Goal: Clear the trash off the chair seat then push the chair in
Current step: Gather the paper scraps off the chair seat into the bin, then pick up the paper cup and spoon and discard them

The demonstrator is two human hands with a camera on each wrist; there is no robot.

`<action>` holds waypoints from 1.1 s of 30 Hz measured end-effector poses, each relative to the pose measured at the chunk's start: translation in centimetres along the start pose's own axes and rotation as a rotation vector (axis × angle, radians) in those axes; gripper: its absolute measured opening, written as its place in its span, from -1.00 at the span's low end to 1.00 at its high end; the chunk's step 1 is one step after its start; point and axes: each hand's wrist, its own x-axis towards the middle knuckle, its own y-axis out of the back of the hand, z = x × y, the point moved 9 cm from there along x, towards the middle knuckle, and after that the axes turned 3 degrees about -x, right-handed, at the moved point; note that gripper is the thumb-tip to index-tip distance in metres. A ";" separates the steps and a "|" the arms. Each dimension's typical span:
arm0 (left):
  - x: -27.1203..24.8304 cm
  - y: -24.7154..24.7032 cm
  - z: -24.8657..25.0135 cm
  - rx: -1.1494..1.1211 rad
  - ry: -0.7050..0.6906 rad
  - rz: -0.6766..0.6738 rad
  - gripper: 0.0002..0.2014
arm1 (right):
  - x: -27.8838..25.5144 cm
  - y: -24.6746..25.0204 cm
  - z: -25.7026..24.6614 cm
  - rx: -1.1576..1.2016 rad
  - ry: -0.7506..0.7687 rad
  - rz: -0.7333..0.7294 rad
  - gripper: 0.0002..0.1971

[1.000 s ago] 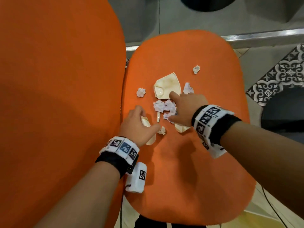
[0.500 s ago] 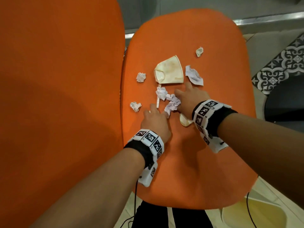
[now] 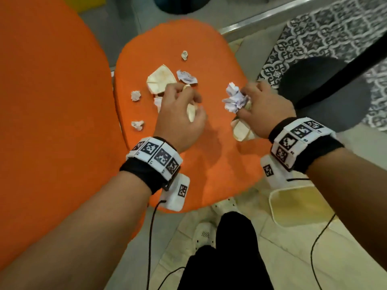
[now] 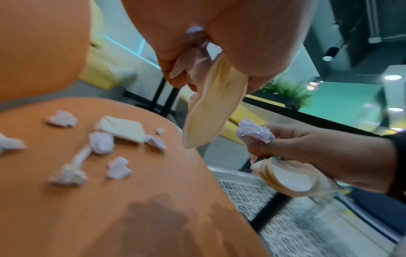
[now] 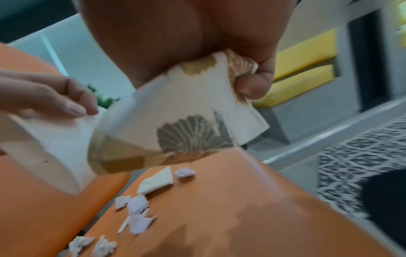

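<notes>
The trash is now split: several paper scraps and a flattened cup piece remain on the chair seat. Both hands have lifted clear of the seat: the left hand is closed around a cup fragment, and the right hand grips crumpled paper and a flattened paper cup. Clearing is partly done; the chair is not yet pushed in.

Head view looks down; both wrist views sit close, sharing the chair seat.
</notes>
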 end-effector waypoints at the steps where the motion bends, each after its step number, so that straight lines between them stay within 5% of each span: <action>1: -0.6 -0.9 0.8 -0.032 -0.007 -0.026 -0.79 | -1.1 0.0 1.3 0.033 -0.031 0.001 -0.60; 10: -14.8 -22.2 9.4 -0.190 -0.184 -0.548 -0.59 | -19.4 -7.7 21.9 0.078 -0.392 0.050 -0.58; 17: -23.1 -41.0 3.0 -0.060 -0.215 -0.703 -0.50 | -22.4 -22.3 33.6 0.142 -0.502 0.120 -0.53; 22: -25.7 -49.8 -4.4 0.070 -0.061 -0.918 -0.41 | -22.4 -32.5 37.1 0.206 -0.477 -0.216 -0.33; 24: -25.5 -50.5 -5.2 0.062 -0.026 -0.968 -0.40 | -22.6 -32.7 38.1 0.202 -0.472 -0.235 -0.38; 27: -23.1 -47.1 -4.1 -0.027 0.000 -0.802 -0.55 | -22.3 -28.5 36.9 0.219 -0.420 -0.066 -0.61; 33: -14.2 -28.8 2.0 -0.009 -0.033 -0.473 -0.76 | -16.2 -13.5 21.6 0.402 -0.022 0.123 -0.74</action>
